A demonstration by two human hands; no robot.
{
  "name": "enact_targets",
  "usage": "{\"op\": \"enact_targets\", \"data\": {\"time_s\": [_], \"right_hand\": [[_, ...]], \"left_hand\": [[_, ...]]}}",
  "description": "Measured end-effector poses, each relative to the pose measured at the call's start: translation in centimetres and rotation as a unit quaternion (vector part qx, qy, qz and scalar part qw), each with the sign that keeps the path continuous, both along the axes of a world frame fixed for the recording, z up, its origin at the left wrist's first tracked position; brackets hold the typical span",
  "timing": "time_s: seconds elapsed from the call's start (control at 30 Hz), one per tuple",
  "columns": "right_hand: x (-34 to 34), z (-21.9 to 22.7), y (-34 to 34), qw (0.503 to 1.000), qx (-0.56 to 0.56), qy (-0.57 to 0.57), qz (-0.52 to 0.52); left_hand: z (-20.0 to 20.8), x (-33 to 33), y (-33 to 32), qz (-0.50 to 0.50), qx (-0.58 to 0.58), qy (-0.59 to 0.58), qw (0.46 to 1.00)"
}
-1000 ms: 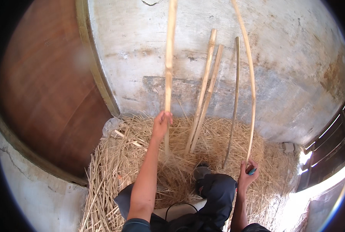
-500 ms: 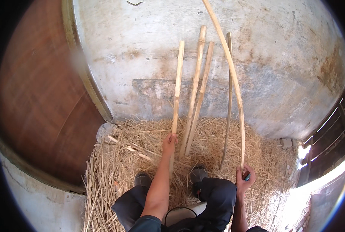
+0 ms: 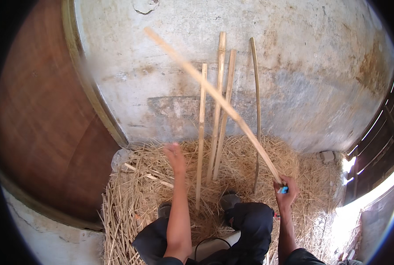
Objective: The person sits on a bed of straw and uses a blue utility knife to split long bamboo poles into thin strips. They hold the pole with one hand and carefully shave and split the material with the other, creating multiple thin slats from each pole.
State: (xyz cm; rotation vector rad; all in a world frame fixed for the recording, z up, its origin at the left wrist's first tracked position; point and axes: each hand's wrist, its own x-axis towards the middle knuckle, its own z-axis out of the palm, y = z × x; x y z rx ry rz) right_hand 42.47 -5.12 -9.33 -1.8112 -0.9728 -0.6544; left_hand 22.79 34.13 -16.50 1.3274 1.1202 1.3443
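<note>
My right hand (image 3: 286, 190) is closed round the lower end of a long, pale bamboo strip (image 3: 223, 104), which slants up and to the left across the others. A small blue object (image 3: 284, 190), its kind unclear, shows in the same hand. Slightly blurred, my left hand (image 3: 175, 157) is empty with its fingers loosely apart, left of a standing bamboo strip (image 3: 201, 132) that it does not touch. Two more bamboo strips (image 3: 217, 97) lean on the wall close together. Right of them leans a thin, darker stick (image 3: 256, 92).
Straw-like shavings (image 3: 148, 203) cover the floor around my shoes, with some short pale pieces (image 3: 150, 176) at the left. A stained plaster wall (image 3: 303, 66) rises ahead. A brown door-like panel (image 3: 47, 110) stands left; dark slats (image 3: 378, 150) with bright gaps are at right.
My left hand has let go of the left bamboo strip and moved left; that strip now stands against the wall. The long strip in my right hand has swung over to the left.
</note>
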Motion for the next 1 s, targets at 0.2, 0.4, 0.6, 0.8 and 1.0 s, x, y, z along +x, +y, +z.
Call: {"op": "enact_targets", "data": {"time_s": [0.2, 0.4, 0.6, 0.8, 1.0], "right_hand": [[2.1, 5.0, 4.7, 0.973, -0.067, -0.07, 0.208], [-0.6, 11.1, 9.2, 0.91, -0.169, -0.056, 0.374], [-1.8, 14.1, 11.5, 0.868, -0.197, -0.113, 0.441], [-4.0, 18.0, 12.1, 0.889, -0.189, -0.118, 0.401], [-6.0, 20.9, 11.8, 0.92, -0.076, 0.0, 0.384]], "left_hand": [[23.8, -13.7, -9.9, 0.158, 0.307, 0.036, 0.938], [26.2, -21.3, -18.4, -0.038, 0.22, 0.47, 0.854], [23.8, -27.3, -21.8, -0.092, 0.128, 0.473, 0.867], [22.4, -30.2, -25.4, -0.131, 0.102, 0.426, 0.889], [19.7, -29.7, -27.8, -0.149, -0.022, 0.301, 0.942]]}}
